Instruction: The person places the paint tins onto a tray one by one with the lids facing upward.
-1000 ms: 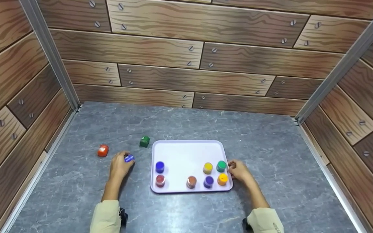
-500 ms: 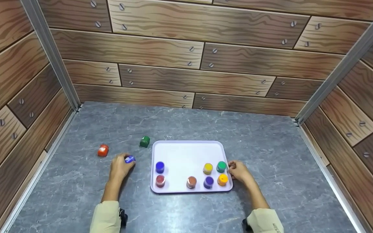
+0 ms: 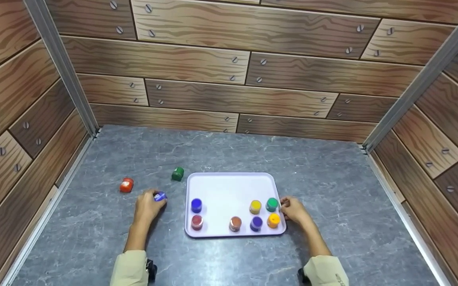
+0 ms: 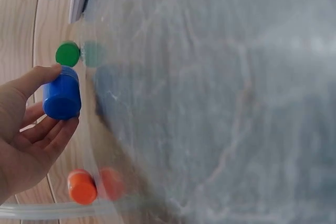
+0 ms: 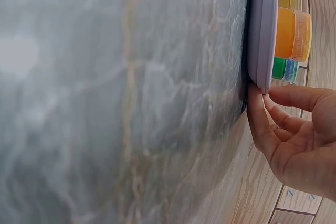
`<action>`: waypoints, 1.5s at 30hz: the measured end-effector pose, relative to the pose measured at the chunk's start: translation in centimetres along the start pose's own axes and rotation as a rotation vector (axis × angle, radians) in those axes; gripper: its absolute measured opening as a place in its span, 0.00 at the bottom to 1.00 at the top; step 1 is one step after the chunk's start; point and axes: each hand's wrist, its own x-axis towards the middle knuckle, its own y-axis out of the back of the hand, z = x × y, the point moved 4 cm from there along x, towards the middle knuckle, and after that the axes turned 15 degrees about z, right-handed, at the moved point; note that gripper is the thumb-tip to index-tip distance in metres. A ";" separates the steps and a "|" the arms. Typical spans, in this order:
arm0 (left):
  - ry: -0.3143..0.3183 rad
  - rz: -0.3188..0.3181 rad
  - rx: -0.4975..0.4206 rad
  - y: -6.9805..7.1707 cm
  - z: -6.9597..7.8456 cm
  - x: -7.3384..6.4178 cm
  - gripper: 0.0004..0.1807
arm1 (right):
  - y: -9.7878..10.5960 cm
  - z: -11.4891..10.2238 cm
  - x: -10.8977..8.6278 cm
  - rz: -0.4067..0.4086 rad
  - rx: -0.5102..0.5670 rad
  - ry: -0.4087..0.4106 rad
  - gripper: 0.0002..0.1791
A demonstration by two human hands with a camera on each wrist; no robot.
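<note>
Left of the tray, my left hand (image 3: 145,208) holds a small blue paint jar (image 3: 160,196) between thumb and fingers. In the left wrist view the jar (image 4: 63,98) is tilted, its rounded end facing the camera. My right hand (image 3: 294,209) pinches the right rim of the lilac tray (image 3: 227,188); the right wrist view has the thumb above the rim (image 5: 262,40) and fingers below. On the tray stand a blue jar (image 3: 196,205), dark red jar (image 3: 196,222), brown jar (image 3: 235,223), purple jar (image 3: 256,223), yellow jar (image 3: 255,206), green jar (image 3: 272,204) and orange jar (image 3: 273,220).
Beyond my left hand, a dark green jar (image 3: 177,173) lies on its side near the tray's far left corner. An orange-red jar (image 3: 126,185) lies farther left. Wood-patterned walls (image 3: 197,67) enclose the grey marbled tabletop (image 3: 332,171) at the back and sides.
My left hand has shifted very slightly right and nearer with the blue paint jar. The right hand, the tray and the other jars have not visibly moved.
</note>
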 end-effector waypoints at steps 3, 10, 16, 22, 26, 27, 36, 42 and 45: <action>0.000 0.001 -0.002 0.2 0.4 -0.1 0.17 | 0.4 -1.6 -1.0 -0.011 -0.004 -0.003 0.14; 0.011 0.009 -0.003 0.6 1.5 -0.3 0.17 | 1.0 -5.2 -2.6 -0.032 0.062 0.106 0.11; -0.005 0.023 0.003 1.0 2.8 -0.7 0.17 | 1.1 -7.0 -3.5 -0.016 0.027 0.063 0.12; -0.028 0.030 -0.015 1.3 4.1 -1.1 0.16 | 2.1 -15.6 -7.9 0.057 -0.067 -0.083 0.13; -0.031 0.014 -0.016 1.3 4.7 -1.5 0.16 | 2.2 -17.3 -8.9 0.076 -0.100 -0.076 0.12; -0.033 0.012 -0.019 1.3 4.9 -1.6 0.15 | 2.2 -17.3 -8.9 0.078 -0.104 -0.070 0.12; -0.039 0.011 -0.040 1.4 6.5 -2.6 0.15 | 2.2 -17.0 -8.8 0.069 -0.091 -0.099 0.13; -0.087 0.022 -0.040 1.4 7.6 -3.1 0.16 | 1.3 -8.6 -4.6 -0.023 0.036 0.073 0.13; -0.109 0.024 -0.045 1.3 8.0 -3.4 0.15 | 0.4 -3.1 -1.7 -0.031 0.026 0.058 0.12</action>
